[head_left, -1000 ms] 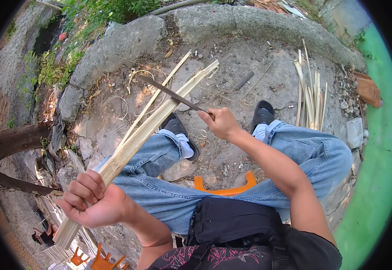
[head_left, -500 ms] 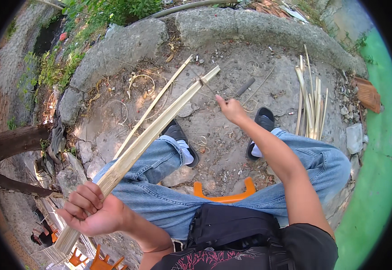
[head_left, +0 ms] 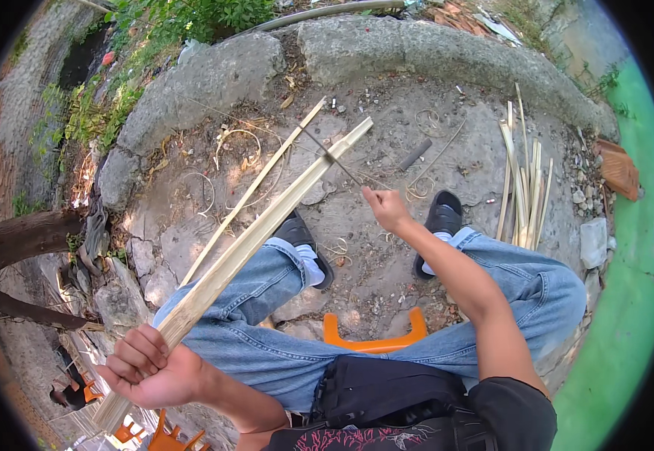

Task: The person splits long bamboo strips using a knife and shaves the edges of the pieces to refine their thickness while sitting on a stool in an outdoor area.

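My left hand [head_left: 150, 370] grips the near end of a long pale bamboo stick [head_left: 267, 225] that slants up and away over my left knee. A thin strip [head_left: 255, 188] has peeled off its left side and splays outward. My right hand [head_left: 386, 207] holds the handle of a dark knife [head_left: 332, 156] whose blade lies across the far end of the stick, between stick and strip. I sit with both legs in blue jeans and black shoes on cracked stone ground.
A bundle of split bamboo strips [head_left: 524, 180] lies at the right by my right foot. Curled shavings [head_left: 233, 146] litter the ground ahead. A stone kerb [head_left: 387, 49] curves across the back. An orange plastic stool edge [head_left: 376, 342] shows between my legs. A dark bar [head_left: 415, 154] lies nearby.
My right hand has pushed the knife farther along the stick, away from me, toward its far end. The thin strip has separated further. My left hand dropped slightly lower.
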Available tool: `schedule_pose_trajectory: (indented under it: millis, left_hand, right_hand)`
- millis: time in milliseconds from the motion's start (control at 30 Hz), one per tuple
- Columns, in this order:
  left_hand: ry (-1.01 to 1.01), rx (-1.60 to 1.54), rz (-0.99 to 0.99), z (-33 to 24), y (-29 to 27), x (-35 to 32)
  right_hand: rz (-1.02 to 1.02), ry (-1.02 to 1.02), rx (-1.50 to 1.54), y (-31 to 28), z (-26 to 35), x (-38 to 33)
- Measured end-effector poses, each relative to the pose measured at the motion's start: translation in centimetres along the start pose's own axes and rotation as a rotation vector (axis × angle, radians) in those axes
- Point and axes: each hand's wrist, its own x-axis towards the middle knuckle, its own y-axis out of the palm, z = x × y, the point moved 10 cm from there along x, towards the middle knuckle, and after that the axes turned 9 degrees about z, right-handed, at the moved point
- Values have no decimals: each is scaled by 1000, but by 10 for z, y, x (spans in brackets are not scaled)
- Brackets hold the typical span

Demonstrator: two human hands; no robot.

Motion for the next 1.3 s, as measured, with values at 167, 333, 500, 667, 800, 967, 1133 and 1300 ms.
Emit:
schedule_pose_trajectory:
  millis: [167, 333, 500, 667, 800, 967, 1133, 1300]
  left_hand:
    - [-31, -6, -175, 16, -13, 5]
    - [-11, 68, -224, 12, -14, 0]
    - [-7, 17, -237, 13, -8, 1]
    - [10, 80, -183, 5, -15, 0]
    - [-22, 22, -288, 16, -25, 3]
    - [-16, 8, -225, 12, -8, -3]
    - [-16, -57, -202, 11, -3, -4]
    - [-14, -147, -124, 4, 29, -8]
  right_hand:
    - [-87, 66, -25, -12, -17, 22]
    - [-57, 152, -109, -20, 8, 30]
    - [-99, 202, -115, -36, -45, 17]
    - [-34, 1, -13, -1, 15, 0]
    - [-165, 340, -87, -27, -58, 24]
    - [-164, 475, -152, -58, -61, 29]
    - [231, 574, 246, -15, -13, -21]
    - [218, 217, 1005, -8, 22, -54]
